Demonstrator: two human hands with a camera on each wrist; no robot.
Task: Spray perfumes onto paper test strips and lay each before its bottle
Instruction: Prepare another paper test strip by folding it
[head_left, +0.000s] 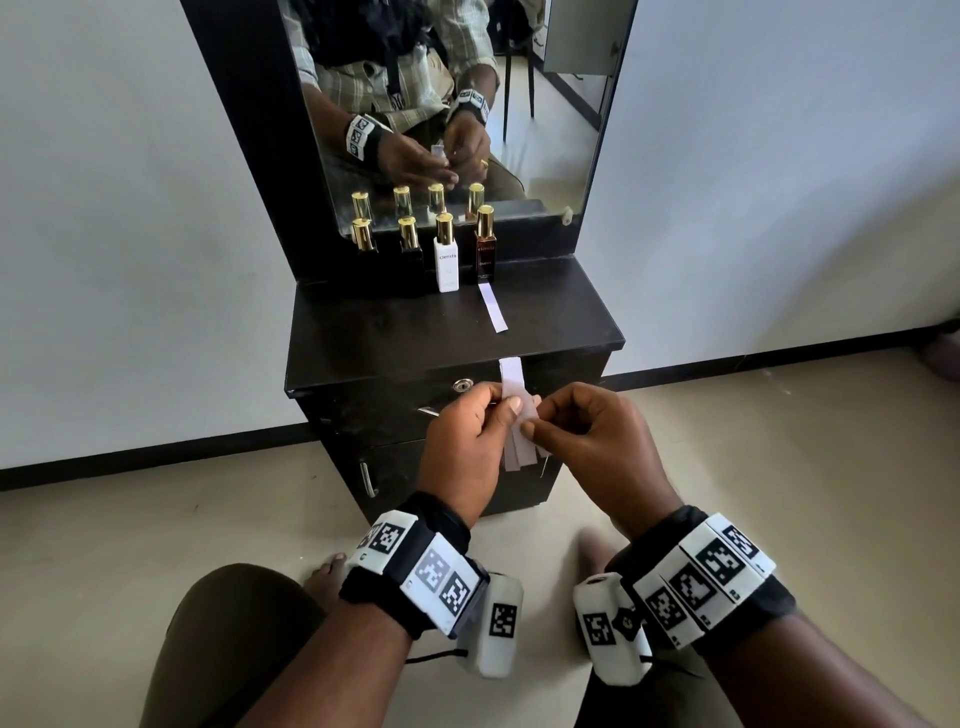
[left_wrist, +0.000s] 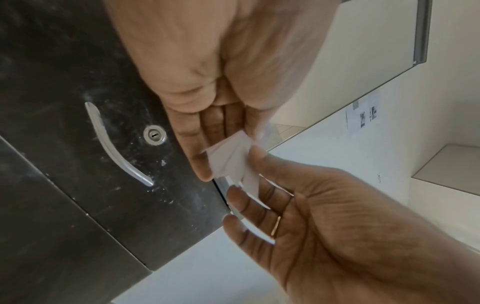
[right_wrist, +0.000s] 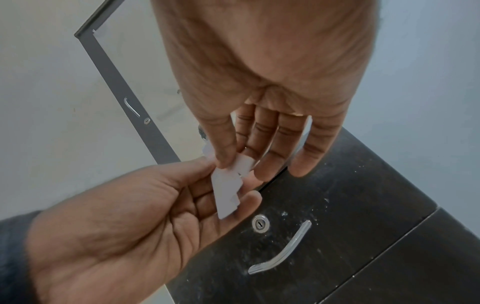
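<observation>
Several gold-capped perfume bottles stand in a row against the mirror: two black bottles, a white bottle and a brown bottle. One white strip lies on the dresser top in front of the brown bottle. My left hand holds a small fan of paper strips in front of the drawer. My right hand pinches one strip of that fan between thumb and forefinger. In the left wrist view the strips sit between both hands' fingertips.
The black dresser top lies below a mirror that reflects me. A drawer with a lock and curved metal handle is right behind my hands. My knee and bare feet rest on the tiled floor below.
</observation>
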